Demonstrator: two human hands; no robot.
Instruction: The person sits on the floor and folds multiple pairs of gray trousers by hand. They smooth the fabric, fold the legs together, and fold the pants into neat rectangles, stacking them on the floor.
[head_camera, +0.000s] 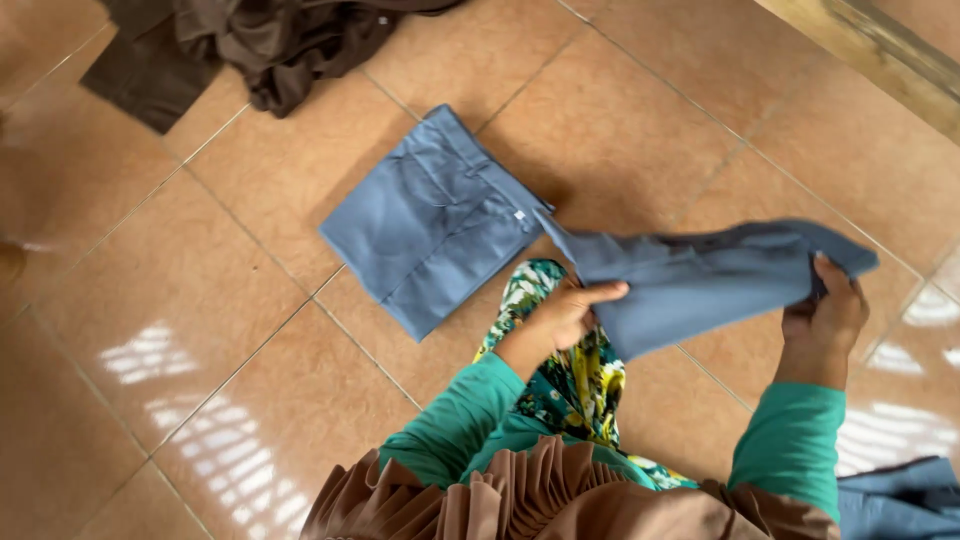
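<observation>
Two hands grip one blue-grey garment (700, 275) above the floor, stretched flat between them; your left hand (570, 312) pinches one end, your right hand (825, 315) clasps the other; a folded blue-grey piece (430, 220) lies just beyond your left hand.

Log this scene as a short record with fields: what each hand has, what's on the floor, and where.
left hand: under the near end of a blue-grey garment, fingers spread on it
right hand: gripping the garment's far end
garment: held up off the tiled floor, part folded
folded pair: same blue-grey, flat on the floor ahead of the hands
brown cloth: heaped at the top edge
blue cloth: bottom right corner
floral fabric: below the left hand
</observation>
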